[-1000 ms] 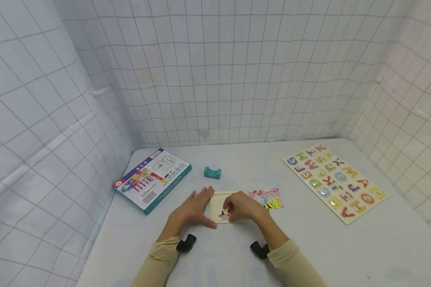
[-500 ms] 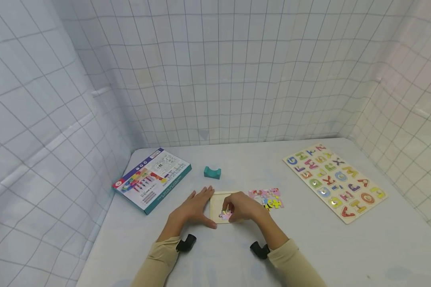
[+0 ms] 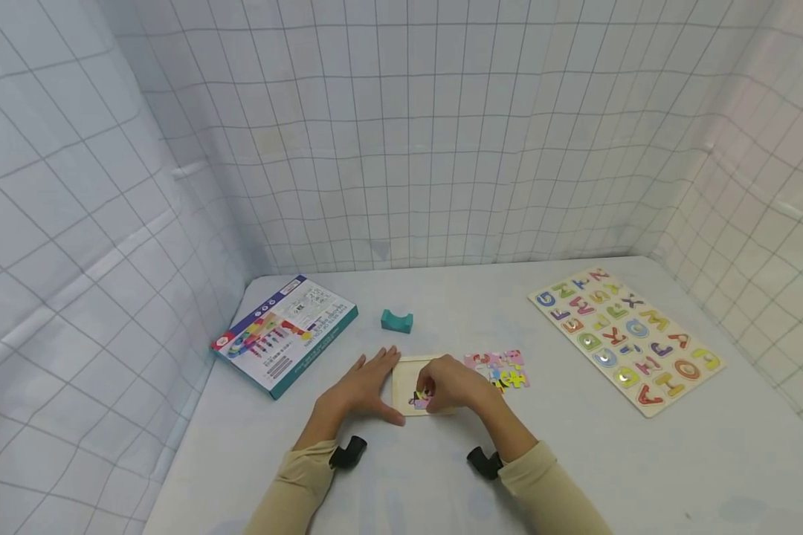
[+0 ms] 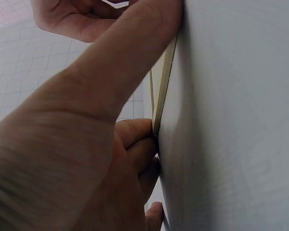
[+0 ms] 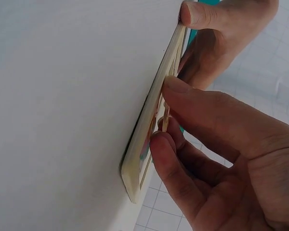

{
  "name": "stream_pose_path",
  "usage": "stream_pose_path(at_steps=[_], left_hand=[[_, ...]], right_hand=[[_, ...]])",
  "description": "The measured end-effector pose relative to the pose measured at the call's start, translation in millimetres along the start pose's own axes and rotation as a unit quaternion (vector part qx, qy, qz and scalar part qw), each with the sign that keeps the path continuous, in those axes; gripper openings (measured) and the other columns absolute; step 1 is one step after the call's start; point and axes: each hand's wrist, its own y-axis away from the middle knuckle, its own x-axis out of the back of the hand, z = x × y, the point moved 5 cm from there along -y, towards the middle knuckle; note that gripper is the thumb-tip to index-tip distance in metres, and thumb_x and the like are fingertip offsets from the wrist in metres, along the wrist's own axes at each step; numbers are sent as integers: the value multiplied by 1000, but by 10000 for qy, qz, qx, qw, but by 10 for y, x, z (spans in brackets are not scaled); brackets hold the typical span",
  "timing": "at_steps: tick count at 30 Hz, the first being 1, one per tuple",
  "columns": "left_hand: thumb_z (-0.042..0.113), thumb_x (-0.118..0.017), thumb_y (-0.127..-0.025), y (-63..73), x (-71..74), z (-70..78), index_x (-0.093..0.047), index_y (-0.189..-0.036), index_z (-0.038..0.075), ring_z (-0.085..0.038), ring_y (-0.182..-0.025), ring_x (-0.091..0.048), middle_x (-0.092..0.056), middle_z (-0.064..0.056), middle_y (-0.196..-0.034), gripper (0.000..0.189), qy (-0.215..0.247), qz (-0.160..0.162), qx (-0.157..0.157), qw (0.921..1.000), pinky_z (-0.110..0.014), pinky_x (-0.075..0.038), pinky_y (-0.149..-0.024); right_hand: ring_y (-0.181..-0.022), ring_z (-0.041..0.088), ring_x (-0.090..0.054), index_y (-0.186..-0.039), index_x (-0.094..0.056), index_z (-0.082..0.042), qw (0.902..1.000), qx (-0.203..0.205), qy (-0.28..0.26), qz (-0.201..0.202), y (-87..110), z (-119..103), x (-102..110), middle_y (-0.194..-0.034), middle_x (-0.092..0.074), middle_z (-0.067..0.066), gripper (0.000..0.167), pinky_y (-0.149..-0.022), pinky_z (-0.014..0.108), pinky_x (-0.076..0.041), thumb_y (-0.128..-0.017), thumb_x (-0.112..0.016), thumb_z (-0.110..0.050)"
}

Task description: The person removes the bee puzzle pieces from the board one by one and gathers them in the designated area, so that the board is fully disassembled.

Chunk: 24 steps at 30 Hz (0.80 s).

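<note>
My left hand [image 3: 361,388] lies with spread, straight fingers along the left side of a shallow wooden puzzle tray [image 3: 407,370], its thumb at the near left corner. Over the near part of that tray, my right hand [image 3: 456,383] pinches a jigsaw piece [image 5: 165,122] between thumb and fingertips; the right wrist view shows it edge-on, close to the tray floor. Pink, yellow and black printing [image 3: 420,402] shows at the fingertips in the head view. The right hand hides much of the tray's right half. Just right of it lie several joined, colourful jigsaw pieces [image 3: 502,369].
Behind the tray stands a small teal block [image 3: 397,322] with a curved notch. A flat printed box [image 3: 284,334] lies at the left, and a wooden alphabet board [image 3: 625,338] at the right. Gridded white cloth [image 3: 415,148] walls in the back and sides.
The printed piece at my right fingertips tilts slightly, its colours turning paler and then darker again. Both hands keep practically the same place.
</note>
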Motion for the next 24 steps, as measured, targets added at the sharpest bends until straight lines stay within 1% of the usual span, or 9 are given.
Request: stream_pose_path(at_steps=[10, 19, 24], left_hand=[[55, -85, -65, 0, 10, 16, -20, -156, 13, -22, -154, -9, -16, -4, -165, 120, -28, -19, -22, 10000, -49, -5, -126], [55, -85, -64, 0, 9, 19, -20, -156, 12, -22, -154, -10, -16, -4, -165, 121, -22, 22, -32, 10000, -50, -5, -126], [56, -85, -64, -1, 1, 5, -20, -156, 13, -22, -154, -9, -15, -3, -165, 121, -11, 8, -3, 10000, -49, -5, -126]], right_hand=[[-72, 10, -53, -87, -74, -12, 10000, -88, 29, 24, 7, -6, 21, -75, -62, -5, 17, -66, 20, -49, -74, -83, -9], [-72, 11, -53, -88, -75, -12, 9999, -53, 25, 129, 0, -3, 37, -75, -63, -4, 17, -65, 22, -48, -73, -83, -8], [-74, 11, -53, -90, -74, -13, 9998, -15, -47, 199, 47, -5, 66, -78, -63, -4, 18, -66, 22, -48, -74, -83, -10]])
